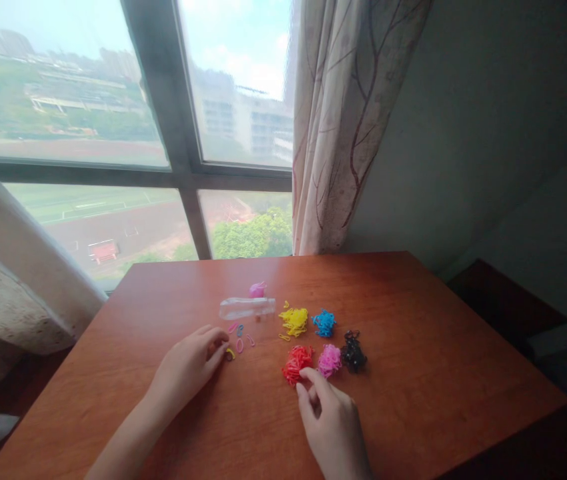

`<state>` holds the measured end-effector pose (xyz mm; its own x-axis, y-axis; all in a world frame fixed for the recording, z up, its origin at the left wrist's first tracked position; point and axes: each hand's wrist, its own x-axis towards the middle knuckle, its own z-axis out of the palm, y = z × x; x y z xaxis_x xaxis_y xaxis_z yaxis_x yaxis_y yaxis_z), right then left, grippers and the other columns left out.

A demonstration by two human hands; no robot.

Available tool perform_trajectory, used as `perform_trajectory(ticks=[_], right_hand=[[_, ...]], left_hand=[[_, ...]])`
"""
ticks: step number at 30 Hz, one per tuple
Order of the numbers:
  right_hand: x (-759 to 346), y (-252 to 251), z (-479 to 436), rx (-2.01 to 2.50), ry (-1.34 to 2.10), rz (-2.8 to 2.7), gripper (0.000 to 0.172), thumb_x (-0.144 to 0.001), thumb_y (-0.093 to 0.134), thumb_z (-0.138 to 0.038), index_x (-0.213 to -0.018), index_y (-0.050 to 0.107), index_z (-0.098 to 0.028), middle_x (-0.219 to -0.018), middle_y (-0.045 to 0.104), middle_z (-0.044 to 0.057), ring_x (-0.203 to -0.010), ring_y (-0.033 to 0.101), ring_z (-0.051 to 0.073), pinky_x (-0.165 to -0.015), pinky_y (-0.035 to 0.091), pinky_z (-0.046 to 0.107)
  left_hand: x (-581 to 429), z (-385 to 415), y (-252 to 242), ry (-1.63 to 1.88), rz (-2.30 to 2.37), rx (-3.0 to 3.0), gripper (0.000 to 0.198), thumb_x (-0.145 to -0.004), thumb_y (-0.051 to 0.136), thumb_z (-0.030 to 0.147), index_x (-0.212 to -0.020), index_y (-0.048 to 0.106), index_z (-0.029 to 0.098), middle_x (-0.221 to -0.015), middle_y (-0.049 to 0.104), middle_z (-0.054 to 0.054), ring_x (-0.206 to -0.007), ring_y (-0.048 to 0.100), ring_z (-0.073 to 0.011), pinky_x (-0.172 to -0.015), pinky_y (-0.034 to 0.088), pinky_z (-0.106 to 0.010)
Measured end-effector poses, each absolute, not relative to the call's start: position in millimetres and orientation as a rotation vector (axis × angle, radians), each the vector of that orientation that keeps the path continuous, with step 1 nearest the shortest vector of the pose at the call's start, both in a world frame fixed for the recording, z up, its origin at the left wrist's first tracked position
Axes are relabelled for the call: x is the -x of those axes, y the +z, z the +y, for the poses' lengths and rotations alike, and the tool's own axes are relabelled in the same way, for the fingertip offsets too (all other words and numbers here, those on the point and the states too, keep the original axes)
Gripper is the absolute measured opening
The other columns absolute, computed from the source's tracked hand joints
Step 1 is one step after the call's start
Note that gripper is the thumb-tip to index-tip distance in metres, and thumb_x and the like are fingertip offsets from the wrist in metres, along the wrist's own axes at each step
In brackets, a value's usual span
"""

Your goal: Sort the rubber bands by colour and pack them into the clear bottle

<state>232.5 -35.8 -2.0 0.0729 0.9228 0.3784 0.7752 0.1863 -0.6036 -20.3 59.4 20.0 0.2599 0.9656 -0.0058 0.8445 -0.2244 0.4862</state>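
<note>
On the left, my left hand (191, 360) rests on the table, its thumb and fingertips drawn together beside a few loose rubber bands. What it pinches, if anything, is hidden. Near its fingertips lie a yellow band (232, 353), pink bands (240, 346) and a blue band (240, 330). My right hand (331, 417) is at the near edge of a pile of red rubber bands (297, 364), index finger and thumb slightly apart, with nothing visible between them. A pile of pink rubber bands (329, 360) sits just beyond that hand.
Yellow bands (294, 321), blue bands (324, 323) and black bands (353, 352) form separate piles on the wooden table (428, 373). A clear plastic container (247, 308) lies on its side, with a pinkish-purple clump (257, 289) behind it. A window and curtain (333, 133) border the far edge.
</note>
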Motion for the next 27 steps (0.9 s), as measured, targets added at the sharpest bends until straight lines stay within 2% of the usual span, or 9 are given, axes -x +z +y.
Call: perform_trajectory(ticks=[5,9,16,20,27], right_hand=[[-219,-11,-42,1.567,0.272,-1.844,0.031,-0.100,0.040,-0.032,-0.097,0.069,-0.020,-0.065,0.069,0.002,-0.055,0.066,0.015,-0.055,0.044,0.021],[-216,-18,-46,1.578,0.287,-1.843,0.032,-0.100,0.039,-0.032,-0.097,0.069,-0.022,-0.066,0.069,0.003,-0.056,0.067,0.016,-0.056,0.044,0.021],[-218,-17,-52,1.600,0.322,-1.840,0.027,-0.098,0.040,-0.027,-0.096,0.067,-0.023,-0.068,0.070,0.002,-0.058,0.068,0.016,-0.057,0.043,0.022],[-221,-19,-54,1.598,0.279,-1.795,0.026,-0.096,0.042,-0.023,-0.094,0.067,-0.024,-0.070,0.071,0.002,-0.060,0.069,0.016,-0.059,0.044,0.021],[-224,-31,-61,1.587,0.346,-1.827,0.022,-0.092,0.044,-0.017,-0.094,0.065,-0.025,-0.070,0.071,-0.001,-0.061,0.069,0.015,-0.058,0.043,0.019]], left_hand=[[3,68,27,0.363,1.643,-2.229,0.019,-0.089,0.048,0.032,-0.087,0.066,0.025,-0.099,0.069,-0.002,-0.080,0.064,-0.0182,-0.069,0.043,-0.027],[-9,70,27,0.310,1.696,-2.245,0.015,-0.085,0.052,0.027,-0.079,0.065,0.024,-0.094,0.069,-0.003,-0.078,0.064,-0.0194,-0.066,0.041,-0.027],[-17,67,27,0.325,1.691,-2.268,0.018,-0.088,0.047,0.027,-0.079,0.062,0.023,-0.093,0.069,-0.003,-0.078,0.064,-0.0197,-0.065,0.040,-0.027],[-34,64,39,0.379,1.586,-2.300,0.016,-0.085,0.048,0.024,-0.079,0.062,0.023,-0.088,0.068,-0.003,-0.077,0.063,-0.0188,-0.068,0.043,-0.028],[-117,58,61,0.392,1.233,-2.412,0.013,-0.082,0.054,0.018,-0.077,0.065,0.023,-0.086,0.069,-0.004,-0.075,0.063,-0.0180,-0.063,0.043,-0.026]])
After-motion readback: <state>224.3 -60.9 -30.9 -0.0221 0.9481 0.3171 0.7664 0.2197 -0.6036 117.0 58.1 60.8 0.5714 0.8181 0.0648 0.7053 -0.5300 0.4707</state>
